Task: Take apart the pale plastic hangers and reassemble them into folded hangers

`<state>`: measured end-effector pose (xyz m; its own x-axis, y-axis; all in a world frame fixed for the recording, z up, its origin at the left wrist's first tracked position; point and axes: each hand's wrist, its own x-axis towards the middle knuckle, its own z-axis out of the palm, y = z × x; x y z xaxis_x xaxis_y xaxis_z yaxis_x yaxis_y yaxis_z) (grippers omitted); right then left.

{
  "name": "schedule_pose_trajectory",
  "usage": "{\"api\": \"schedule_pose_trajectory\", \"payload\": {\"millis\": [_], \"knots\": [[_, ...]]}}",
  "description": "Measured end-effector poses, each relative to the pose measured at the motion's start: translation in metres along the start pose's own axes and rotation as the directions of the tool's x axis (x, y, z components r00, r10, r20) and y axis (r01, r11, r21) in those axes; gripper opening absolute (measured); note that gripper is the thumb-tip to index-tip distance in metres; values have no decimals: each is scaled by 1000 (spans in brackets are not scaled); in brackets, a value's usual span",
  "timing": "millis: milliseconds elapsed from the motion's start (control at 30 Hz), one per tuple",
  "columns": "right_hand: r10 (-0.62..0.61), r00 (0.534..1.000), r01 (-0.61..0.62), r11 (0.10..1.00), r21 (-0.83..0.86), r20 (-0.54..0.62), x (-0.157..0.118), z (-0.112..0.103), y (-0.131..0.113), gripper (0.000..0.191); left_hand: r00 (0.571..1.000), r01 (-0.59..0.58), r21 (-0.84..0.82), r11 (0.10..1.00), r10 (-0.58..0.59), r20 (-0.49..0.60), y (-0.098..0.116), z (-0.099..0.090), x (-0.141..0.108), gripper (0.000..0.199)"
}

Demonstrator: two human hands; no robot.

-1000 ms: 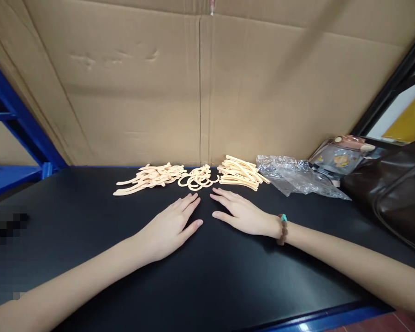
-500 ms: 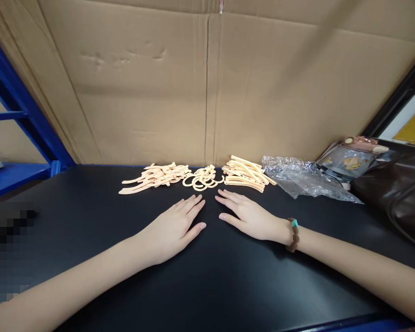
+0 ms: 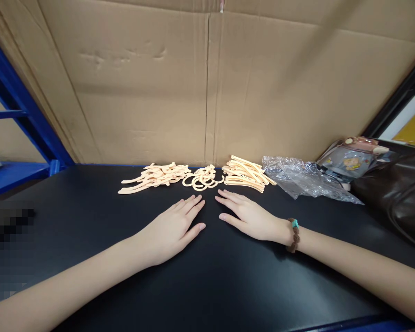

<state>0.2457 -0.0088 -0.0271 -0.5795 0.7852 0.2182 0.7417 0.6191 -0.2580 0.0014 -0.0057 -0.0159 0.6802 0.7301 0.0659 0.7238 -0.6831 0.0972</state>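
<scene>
My left hand (image 3: 174, 227) lies flat on the black tabletop (image 3: 207, 286), fingers stretched out and holding nothing. Opposite it, my right hand (image 3: 251, 216) also rests palm down with its fingers extended, a brown band with a turquoise piece (image 3: 293, 235) at the wrist. Beyond the fingertips are three groups of cream-coloured pieces. Curved, arm-like pieces (image 3: 155, 176) form the left pile. Hook-shaped pieces (image 3: 203, 179) lie in the middle, and straight bars (image 3: 245, 174) are heaped on the right. Neither hand touches any pile.
Crumpled clear plastic bags (image 3: 304, 177) lie right of the bars. Behind them stands a transparent pouch with cartoon pictures (image 3: 347, 161), beside a dark brown leather bag (image 3: 394, 193). A cardboard panel (image 3: 141, 92) closes off the back, and a blue metal frame (image 3: 27, 106) stands at left.
</scene>
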Motion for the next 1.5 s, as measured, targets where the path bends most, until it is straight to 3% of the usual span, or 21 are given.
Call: {"api": "schedule_pose_trajectory", "payload": {"millis": [367,533,667,800,1067,1500], "knots": [[7,1000,-7,999,-33,19,1,0,-1,63,999,-45,-6,999,45,-23,-5,0,2,58],[22,999,-20,998,-57,36,1,-1,-1,62,972,-154,-67,986,139,-192,-28,2,14,37],[23,999,-21,998,-53,31,0,-1,-1,62,930,-131,21,991,130,-342,-40,1,20,32],[14,1000,-13,999,-50,27,0,-1,0,62,910,-62,151,987,118,-396,-45,-2,21,35],[21,999,-20,999,-44,27,2,-2,-2,60,963,-31,227,973,91,-256,-49,-4,24,43],[15,1000,-15,999,-35,20,1,-1,-1,59,986,-8,200,980,40,-160,-50,-4,24,52]]}}
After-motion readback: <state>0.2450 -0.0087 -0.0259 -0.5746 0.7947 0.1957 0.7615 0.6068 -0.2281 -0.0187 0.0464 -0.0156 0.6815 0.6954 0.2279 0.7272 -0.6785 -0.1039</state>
